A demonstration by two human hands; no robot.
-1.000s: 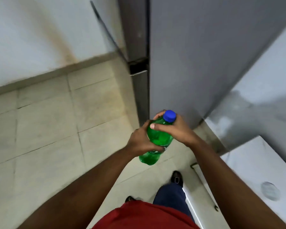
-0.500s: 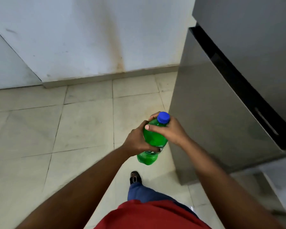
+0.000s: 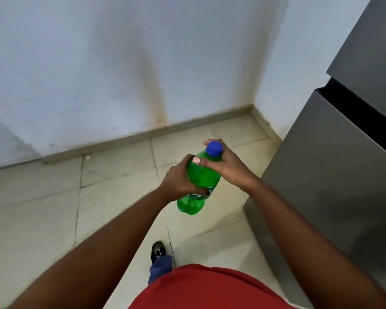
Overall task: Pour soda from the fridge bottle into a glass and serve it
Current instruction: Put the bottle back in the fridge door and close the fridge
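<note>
A green soda bottle [image 3: 201, 177] with a blue cap [image 3: 214, 148] is held in both hands above the tiled floor [image 3: 112, 197], just left of the grey fridge [image 3: 334, 166]. The bottle tilts, cap up and toward the fridge, base down and toward the person. The left hand [image 3: 179, 179] wraps the bottle's middle from the side away from the fridge, its grip clenched around the green body near the label band. The right hand [image 3: 230, 166] comes in from the fridge side, its grip grasping the bottle's shoulder and neck, with a thumb lying across the front of the green plastic just below the cap and a fingertip showing behind the cap. The cap is on the bottle. The fridge stands shut, a dark gap running between its upper and lower doors. Beyond the bottle, a pale wall [image 3: 120, 63] with a brownish stain meets the floor at a skirting. Below the bottle, nearer the person, are a black shoe [image 3: 158, 252], a blue trouser leg [image 3: 160, 269] and a red shirt [image 3: 210, 288].
</note>
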